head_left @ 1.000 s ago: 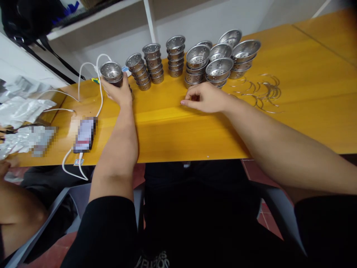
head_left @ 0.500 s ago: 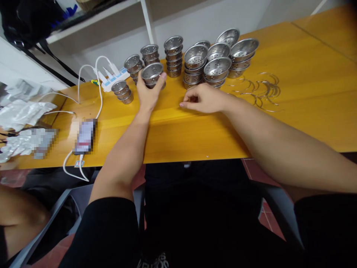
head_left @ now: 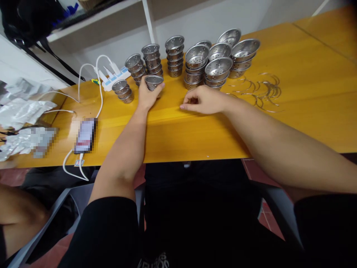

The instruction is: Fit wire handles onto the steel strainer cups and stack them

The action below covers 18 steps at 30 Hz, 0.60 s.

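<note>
My left hand (head_left: 147, 96) is wrapped round a small perforated metal cup (head_left: 154, 80), thumb on its right side; its lower part is partly covered by my fingers. Behind and left of it stand stacks of similar cups, one tall stack (head_left: 152, 61) right behind and a short stack (head_left: 122, 92) to the left. My right hand (head_left: 205, 99) rests low over the table with fingers curled and the thumb forward; anything inside the curl is hidden. Just behind it are stacks of wider perforated metal cups (head_left: 219, 70).
Several thin curved metal strips (head_left: 263, 91) lie right of the cups on the wooden table (head_left: 184, 141). Left are a power strip (head_left: 114, 79) with white cables, a phone (head_left: 86, 136) and clear plastic bags (head_left: 22, 111). A person's bare arm or leg (head_left: 22, 212) shows lower left.
My left hand has lowered the metal cup toward the table, uncovering more of the tall stack behind it. My right hand has stayed nearly still.
</note>
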Tool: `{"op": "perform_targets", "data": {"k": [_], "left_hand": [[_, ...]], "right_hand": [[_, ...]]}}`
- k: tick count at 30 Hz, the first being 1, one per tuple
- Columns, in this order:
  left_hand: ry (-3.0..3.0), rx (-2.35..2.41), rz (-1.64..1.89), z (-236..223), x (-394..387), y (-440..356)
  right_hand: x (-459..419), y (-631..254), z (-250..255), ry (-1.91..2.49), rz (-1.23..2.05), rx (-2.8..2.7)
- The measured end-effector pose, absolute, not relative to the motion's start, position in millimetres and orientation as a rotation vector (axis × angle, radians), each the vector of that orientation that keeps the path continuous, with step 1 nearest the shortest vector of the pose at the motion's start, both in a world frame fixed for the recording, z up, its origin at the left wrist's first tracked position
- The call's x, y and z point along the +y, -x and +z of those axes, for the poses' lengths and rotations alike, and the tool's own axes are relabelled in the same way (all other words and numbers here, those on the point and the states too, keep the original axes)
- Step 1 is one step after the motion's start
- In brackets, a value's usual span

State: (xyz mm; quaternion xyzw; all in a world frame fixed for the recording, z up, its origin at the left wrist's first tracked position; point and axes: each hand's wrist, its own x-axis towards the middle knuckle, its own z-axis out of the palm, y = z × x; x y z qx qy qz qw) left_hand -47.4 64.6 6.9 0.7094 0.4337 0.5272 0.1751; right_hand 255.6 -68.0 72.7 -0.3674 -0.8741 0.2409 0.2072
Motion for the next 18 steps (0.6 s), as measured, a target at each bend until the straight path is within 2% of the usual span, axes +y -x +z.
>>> {"op": "perform_targets", "data": {"k": [4,8,11,18], "left_hand": [[-2.013,1.247,1.463,5.7,64.2,50.6],[-1.968,1.287,1.445,6.5,63.6,53.5],[-1.951,1.293,1.439,5.8,63.8,53.9],[-1.947,1.289,1.467,1.9,66.2,53.4]], "right_hand": [[-71.6,-265.8,93.7,1.232,0.674,-2.577],[-71.6,-302.0,120.5,1.651,0.646,-2.672],[-71.6,-331.5,132.6,1.984,0.707,-2.519],[-76.5,-355.2,135.2,2.333,0.88,-2.0]]}}
